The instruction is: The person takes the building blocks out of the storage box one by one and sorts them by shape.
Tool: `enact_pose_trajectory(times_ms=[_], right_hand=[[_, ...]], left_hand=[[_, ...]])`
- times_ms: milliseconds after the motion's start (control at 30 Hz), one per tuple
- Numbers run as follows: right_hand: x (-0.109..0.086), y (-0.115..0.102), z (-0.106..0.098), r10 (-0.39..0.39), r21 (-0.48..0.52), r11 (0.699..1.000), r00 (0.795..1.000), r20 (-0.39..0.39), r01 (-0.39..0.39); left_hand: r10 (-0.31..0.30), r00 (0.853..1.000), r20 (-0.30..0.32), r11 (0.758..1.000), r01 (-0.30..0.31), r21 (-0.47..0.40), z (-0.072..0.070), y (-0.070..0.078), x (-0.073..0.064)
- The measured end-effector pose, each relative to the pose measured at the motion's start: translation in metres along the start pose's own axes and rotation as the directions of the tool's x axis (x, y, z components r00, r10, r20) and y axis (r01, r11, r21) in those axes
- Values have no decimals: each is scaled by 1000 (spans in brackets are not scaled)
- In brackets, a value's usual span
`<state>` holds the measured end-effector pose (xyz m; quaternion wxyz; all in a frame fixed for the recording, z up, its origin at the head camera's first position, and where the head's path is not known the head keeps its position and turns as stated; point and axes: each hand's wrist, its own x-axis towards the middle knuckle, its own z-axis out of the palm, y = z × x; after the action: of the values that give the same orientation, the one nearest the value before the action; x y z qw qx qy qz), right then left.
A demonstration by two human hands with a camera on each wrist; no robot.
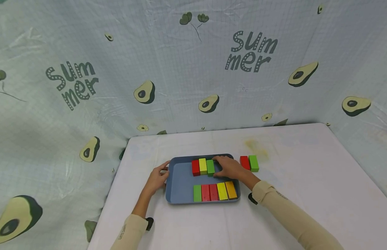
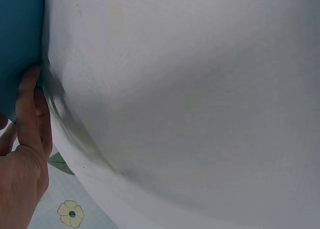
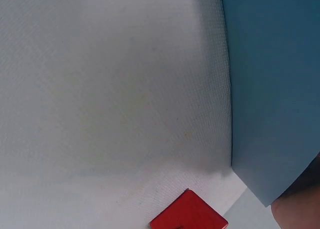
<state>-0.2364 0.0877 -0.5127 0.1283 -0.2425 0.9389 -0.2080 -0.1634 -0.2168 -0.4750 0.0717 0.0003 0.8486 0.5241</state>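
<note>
The right hand (image 1: 229, 167) is pinching a green block (image 1: 210, 168) inside the tray (image 1: 182, 180); the left hand (image 1: 157, 178), fingers extended, is touching its side.

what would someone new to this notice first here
Probably the bright blocks in two rows inside the blue-grey tray, with the right hand beside the far row's green block and the left hand at the tray's left edge. Next, perhaps, the red block and second green block on the table right of the tray, then the avocado-print cloth with "summer" lettering behind.
</note>
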Motion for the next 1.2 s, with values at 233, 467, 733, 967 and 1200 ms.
enact_pose_trajectory(times_ms=[233,467,733,967,1200], right_hand=[[-2,1,-4,27,88,996,1000,12,-28],[-6,0,-8,22,154,988,1000,5,-23],[-12,2,-15,2,205,979,1000,-10,0],[-14,8,-24,-33,264,964,999,-17,36],[-18,13,-35,-68,291,954,997,-30,74]], left_hand=[[-8,999,-34,1000,8,18,3,-22,11],[-3,999,-44,1000,4,26,4,-31,15],[0,1000,-16,1000,1,24,2,2,-2],[-2,999,-45,1000,3,28,5,-20,11],[-16,998,-61,999,18,39,6,-30,15]])
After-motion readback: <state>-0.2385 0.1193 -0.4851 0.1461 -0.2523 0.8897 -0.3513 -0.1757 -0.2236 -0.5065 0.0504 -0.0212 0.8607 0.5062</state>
